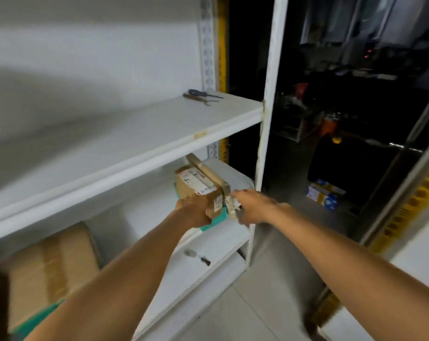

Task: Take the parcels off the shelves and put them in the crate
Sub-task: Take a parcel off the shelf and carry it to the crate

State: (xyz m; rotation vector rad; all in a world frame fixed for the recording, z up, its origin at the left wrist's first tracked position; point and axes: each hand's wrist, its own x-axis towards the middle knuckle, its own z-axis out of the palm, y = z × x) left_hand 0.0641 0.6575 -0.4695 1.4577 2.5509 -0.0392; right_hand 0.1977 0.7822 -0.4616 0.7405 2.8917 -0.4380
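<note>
Head view: left hand (pixel 193 210) grips labelled brown parcel (pixel 195 184); right hand (pixel 254 205) beside it clutches long taped parcel (pixel 208 173).

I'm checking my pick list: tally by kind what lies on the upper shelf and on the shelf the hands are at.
Tools: 2, a dark one and a brown one.
Brown parcels: 2, the box in the left hand, the long one in the right hand.
Teal parcel: 1, under the box.
Total: 5
</note>
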